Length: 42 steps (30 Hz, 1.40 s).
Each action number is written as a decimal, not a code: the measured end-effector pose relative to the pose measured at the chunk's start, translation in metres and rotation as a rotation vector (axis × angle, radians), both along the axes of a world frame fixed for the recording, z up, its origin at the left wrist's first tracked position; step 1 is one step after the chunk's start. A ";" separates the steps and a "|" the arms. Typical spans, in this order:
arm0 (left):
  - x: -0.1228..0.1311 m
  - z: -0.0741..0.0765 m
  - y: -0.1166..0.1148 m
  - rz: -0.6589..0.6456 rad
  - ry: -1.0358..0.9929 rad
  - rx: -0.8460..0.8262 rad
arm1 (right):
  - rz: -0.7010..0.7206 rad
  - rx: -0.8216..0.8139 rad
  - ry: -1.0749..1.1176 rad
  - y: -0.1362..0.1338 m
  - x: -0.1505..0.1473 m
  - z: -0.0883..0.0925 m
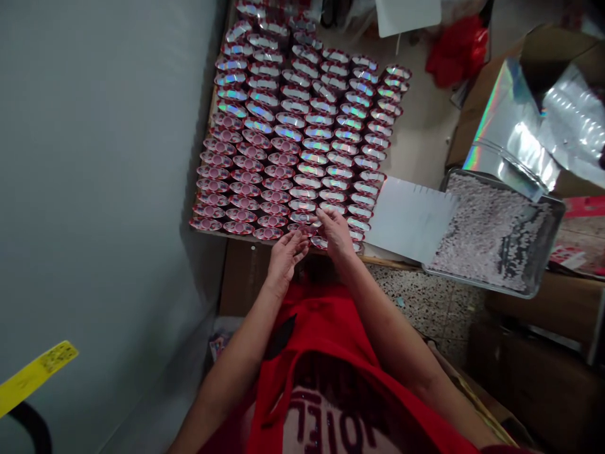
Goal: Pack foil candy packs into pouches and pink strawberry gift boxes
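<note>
Rows of eye-shaped, red-rimmed packets [309,170] stand close together on the table. Many show a shiny silver, rainbow-tinted oval on top, while those at the front left carry a pink disc [246,189] in the middle. My left hand [285,253] is at the front edge of the rows, its fingers curled beside a front packet. Close by on its right, my right hand [336,234] reaches over the front rows with thumb and forefinger pinched together. Whatever lies between the fingertips of either hand is too small and dim to make out.
Right of the packets lies a white sheet [409,217], touching a metal tray [529,290] of small pale pieces. Behind the tray stands a cardboard box [515,44] with silver film [515,142]. A red bag [458,50] sits at the back. A grey wall [108,157] borders the left.
</note>
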State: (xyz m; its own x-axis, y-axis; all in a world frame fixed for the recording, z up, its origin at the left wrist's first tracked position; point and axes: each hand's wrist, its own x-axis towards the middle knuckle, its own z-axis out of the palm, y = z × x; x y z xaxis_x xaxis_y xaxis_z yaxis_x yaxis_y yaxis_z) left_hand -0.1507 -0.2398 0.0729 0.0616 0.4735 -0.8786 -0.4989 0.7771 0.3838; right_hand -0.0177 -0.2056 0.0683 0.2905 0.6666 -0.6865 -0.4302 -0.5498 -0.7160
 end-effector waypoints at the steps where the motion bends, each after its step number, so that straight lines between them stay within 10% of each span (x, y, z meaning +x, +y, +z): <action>1: 0.001 -0.002 0.000 0.008 -0.005 -0.005 | -0.004 -0.009 0.014 0.000 0.000 0.000; 8: -0.002 -0.005 -0.006 0.037 0.170 0.084 | 0.053 -0.002 -0.010 -0.009 0.010 -0.005; 16: -0.024 -0.012 -0.015 -0.403 0.764 0.493 | 0.067 -0.012 -0.083 -0.041 0.007 -0.014; 27: -0.021 -0.030 0.013 -0.805 1.274 0.609 | 0.012 -0.021 -0.362 -0.044 -0.008 -0.040; 42: -0.016 -0.038 0.022 -0.817 1.343 0.603 | 0.176 -0.093 -0.584 -0.036 -0.013 -0.046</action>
State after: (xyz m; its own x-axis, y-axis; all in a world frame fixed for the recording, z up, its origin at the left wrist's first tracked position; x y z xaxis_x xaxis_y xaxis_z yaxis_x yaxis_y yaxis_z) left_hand -0.1664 -0.2173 0.0353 -0.1458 0.9629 -0.2271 0.8367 0.2425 0.4910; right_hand -0.0310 -0.2412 0.0227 0.5272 0.6838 -0.5045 0.1211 -0.6481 -0.7518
